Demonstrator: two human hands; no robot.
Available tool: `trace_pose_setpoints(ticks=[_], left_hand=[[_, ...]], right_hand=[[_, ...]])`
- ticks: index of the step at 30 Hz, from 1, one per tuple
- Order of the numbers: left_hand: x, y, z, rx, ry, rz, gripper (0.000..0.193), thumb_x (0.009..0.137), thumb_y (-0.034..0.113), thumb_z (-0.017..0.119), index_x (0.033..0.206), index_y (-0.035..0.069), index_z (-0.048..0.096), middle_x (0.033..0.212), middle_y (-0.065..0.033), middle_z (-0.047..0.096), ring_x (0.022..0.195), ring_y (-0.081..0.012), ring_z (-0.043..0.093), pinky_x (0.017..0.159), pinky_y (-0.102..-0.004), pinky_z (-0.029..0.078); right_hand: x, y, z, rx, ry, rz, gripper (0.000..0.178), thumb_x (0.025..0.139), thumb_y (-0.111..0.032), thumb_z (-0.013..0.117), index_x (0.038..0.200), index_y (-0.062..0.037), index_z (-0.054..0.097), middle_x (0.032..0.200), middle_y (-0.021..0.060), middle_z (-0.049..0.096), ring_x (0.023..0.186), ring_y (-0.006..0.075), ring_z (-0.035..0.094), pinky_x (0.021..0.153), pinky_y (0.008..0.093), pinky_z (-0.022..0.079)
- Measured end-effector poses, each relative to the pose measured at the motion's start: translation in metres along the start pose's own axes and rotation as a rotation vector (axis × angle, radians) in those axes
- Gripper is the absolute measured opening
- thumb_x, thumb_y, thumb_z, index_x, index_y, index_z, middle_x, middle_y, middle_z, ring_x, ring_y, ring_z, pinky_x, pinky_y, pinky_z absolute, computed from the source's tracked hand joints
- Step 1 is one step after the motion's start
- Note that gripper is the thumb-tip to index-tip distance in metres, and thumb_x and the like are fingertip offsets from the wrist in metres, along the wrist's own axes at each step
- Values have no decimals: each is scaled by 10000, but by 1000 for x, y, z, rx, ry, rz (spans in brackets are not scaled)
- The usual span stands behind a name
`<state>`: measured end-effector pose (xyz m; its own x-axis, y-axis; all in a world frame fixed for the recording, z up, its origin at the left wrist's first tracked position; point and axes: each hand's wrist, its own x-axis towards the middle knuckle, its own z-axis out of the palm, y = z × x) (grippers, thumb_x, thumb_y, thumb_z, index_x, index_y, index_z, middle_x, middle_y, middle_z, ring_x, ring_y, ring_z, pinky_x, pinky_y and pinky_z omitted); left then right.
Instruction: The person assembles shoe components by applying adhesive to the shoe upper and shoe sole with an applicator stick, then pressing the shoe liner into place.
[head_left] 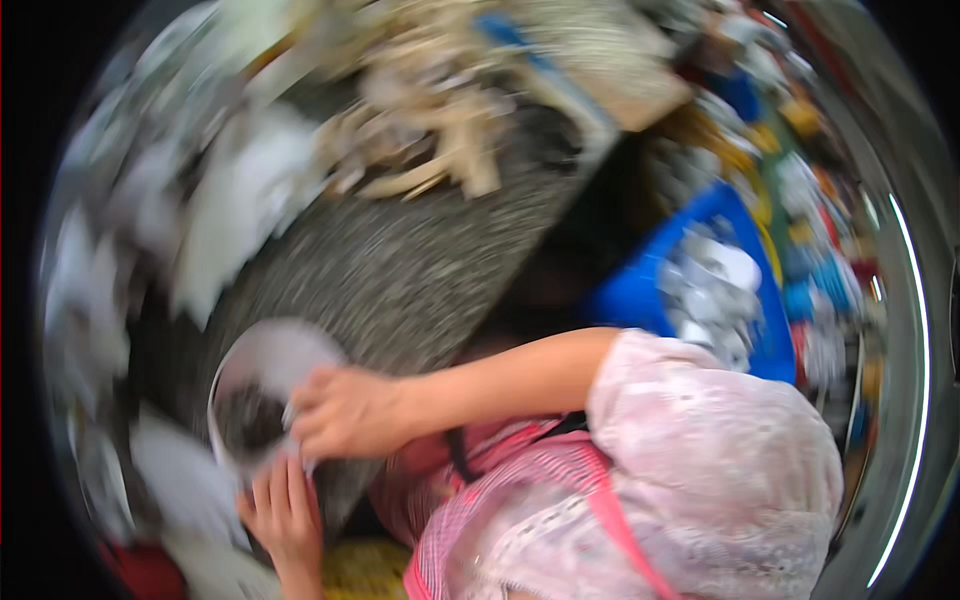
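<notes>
White and thin-walled, the round cup [268, 395] at the near left of the speckled grey bench [400, 270] looks light and easy to crush, so take it by the rim, not the sidewall. Your right hand [345, 410] curls over its right rim, grip clenched on it. Your left hand [285, 515] sits just under the cup's near edge, fingers touching it; whether they clasp is blurred.

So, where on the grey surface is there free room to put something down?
The bare grey surface is free in its middle, between the pale wooden pieces above and the round white container below. The left side is crowded with white sheets; the blue bin is full.
</notes>
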<state>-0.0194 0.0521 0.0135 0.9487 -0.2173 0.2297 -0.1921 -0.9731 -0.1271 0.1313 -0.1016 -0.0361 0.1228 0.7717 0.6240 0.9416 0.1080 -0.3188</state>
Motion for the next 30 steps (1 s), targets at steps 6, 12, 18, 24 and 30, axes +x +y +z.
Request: trace_pose_setpoints(ticks=[6,12,18,24,30], left_hand=[[44,38,-26,-178,-12,-194,208,821,271,635,952,116,681,920,-50,662,786,-234,602,695,-361,447],[44,48,-29,-129,37,-243,170,800,244,650,890,105,690,863,-51,660,746,-231,604,630,-357,455],[51,49,-27,-69,-64,-402,172,813,241,608,823,75,652,750,-82,602,697,-272,564,630,-377,443],[46,52,-15,-17,13,-430,156,818,202,594,868,58,628,783,-105,602,741,-293,563,681,-387,438],[42,56,-15,-95,37,-381,157,808,160,591,913,48,629,825,-111,614,766,-302,567,704,-391,442]], right_hand=[[-1,7,8,9,30,-88,147,600,-204,671,574,-126,549,704,1,554,774,206,515,669,316,409],[0,24,11,240,-50,-183,126,675,-211,699,650,-108,631,736,19,594,725,202,528,680,305,421],[-1,28,17,377,46,-150,118,683,-216,686,653,-110,642,753,12,604,745,202,536,669,310,438],[5,10,29,133,94,36,175,640,-219,657,622,-67,573,699,46,557,745,211,520,627,318,433],[2,0,26,51,214,70,179,630,-203,616,641,-56,514,714,65,511,727,232,495,624,332,424]])
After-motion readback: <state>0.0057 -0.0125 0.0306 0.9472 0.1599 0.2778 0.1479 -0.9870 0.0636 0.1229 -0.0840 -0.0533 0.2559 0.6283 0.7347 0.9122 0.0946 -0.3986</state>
